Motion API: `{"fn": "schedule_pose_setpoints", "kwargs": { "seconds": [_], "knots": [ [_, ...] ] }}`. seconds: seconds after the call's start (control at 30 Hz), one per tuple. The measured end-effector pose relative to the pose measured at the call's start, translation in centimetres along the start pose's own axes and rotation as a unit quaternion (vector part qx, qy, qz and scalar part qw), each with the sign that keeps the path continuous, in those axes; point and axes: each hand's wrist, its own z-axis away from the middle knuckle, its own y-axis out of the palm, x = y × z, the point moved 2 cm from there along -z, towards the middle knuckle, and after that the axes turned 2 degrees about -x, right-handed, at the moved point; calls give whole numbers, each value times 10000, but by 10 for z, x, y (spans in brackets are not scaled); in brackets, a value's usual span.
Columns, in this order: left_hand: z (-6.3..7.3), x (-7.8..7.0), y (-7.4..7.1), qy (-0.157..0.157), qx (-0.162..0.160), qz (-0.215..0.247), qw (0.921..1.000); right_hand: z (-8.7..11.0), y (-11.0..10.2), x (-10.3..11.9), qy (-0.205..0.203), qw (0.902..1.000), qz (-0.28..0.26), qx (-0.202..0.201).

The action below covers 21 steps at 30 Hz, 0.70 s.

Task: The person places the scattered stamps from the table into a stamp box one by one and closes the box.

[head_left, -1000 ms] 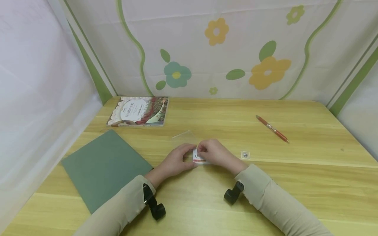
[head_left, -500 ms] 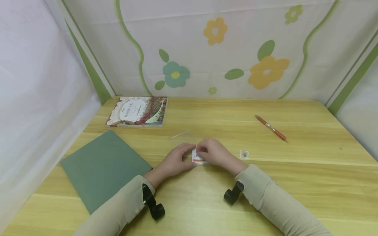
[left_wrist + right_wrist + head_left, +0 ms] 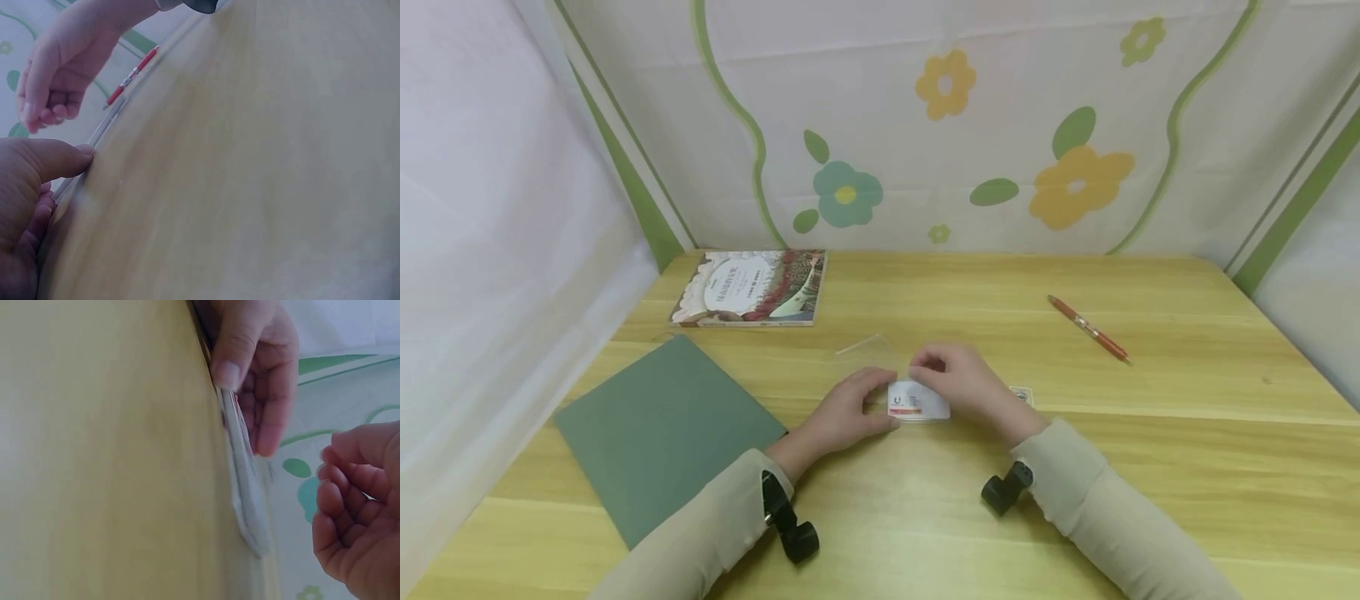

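Note:
A shallow business card box (image 3: 928, 405) sits at the middle of the table, showing a white card with a dark U-shaped mark and a red strip. My left hand (image 3: 844, 410) grips its left end, thumb on the near side and fingers on the far side. In the right wrist view the box (image 3: 245, 475) appears edge-on as a thin pale slab. Just beyond its right end, my right hand (image 3: 961, 382) hovers with loosely bent fingers. That hand (image 3: 362, 512) is apart from the box in the right wrist view, with nothing visible in its fingers.
A clear plastic piece (image 3: 862, 344) lies behind the left hand. To the left are a green folder (image 3: 670, 433) and a picture book (image 3: 748, 287). On the right lie a red pen (image 3: 1088, 328) and a small square printed piece (image 3: 1022, 393), partly covered by the right wrist.
My right hand has lifted off the card face and shifted a little right and away, uncovering the card's right part. The left hand keeps its grip in place.

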Motion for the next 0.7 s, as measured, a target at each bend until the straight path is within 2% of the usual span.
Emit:
{"fn": "schedule_pose_setpoints", "kwargs": {
  "seconds": [0.37, 0.7],
  "knots": [
    [3, -2, -1, -12, 20, 64, 10000, 13, -20, 5, -202, 9988, -243, -363],
    [2, -1, 0, -51, 24, -22, 10000, 27, -39, -5, -128, 9982, 7, -590]
  ]
}}
